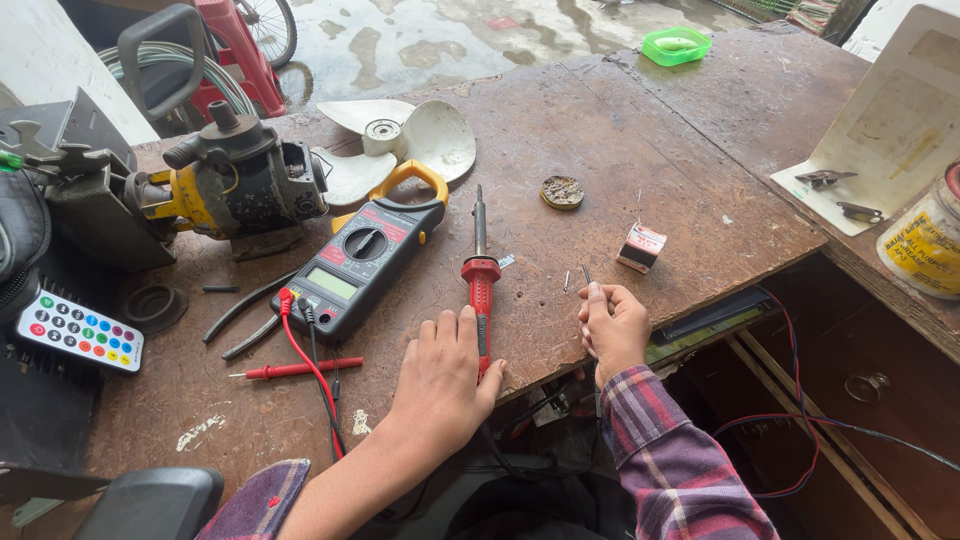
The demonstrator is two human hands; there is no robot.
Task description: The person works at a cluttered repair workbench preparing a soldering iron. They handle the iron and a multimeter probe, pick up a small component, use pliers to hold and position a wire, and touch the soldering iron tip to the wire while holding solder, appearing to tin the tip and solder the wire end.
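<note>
My left hand (443, 380) lies flat on the brown wooden workbench (600, 170), fingers together, its thumb side touching the red handle of a soldering iron (480, 275) that points away from me. My right hand (612, 325) rests at the bench's front edge, fingers curled around a thin metal pin or wire piece (586, 273) that sticks up from it. Left of the iron lies a black and yellow clamp meter (365, 255) with red and black leads (300, 345). A small red and white box (640, 247) sits just beyond my right hand.
A yellow and black motor (235, 180) and white fan blade (400, 140) sit at the back left. Pliers (250, 310), a remote control (80, 332), a round tin (562, 192), a green dish (676, 45) and a jar (925, 245) lie around. Wires hang below the bench.
</note>
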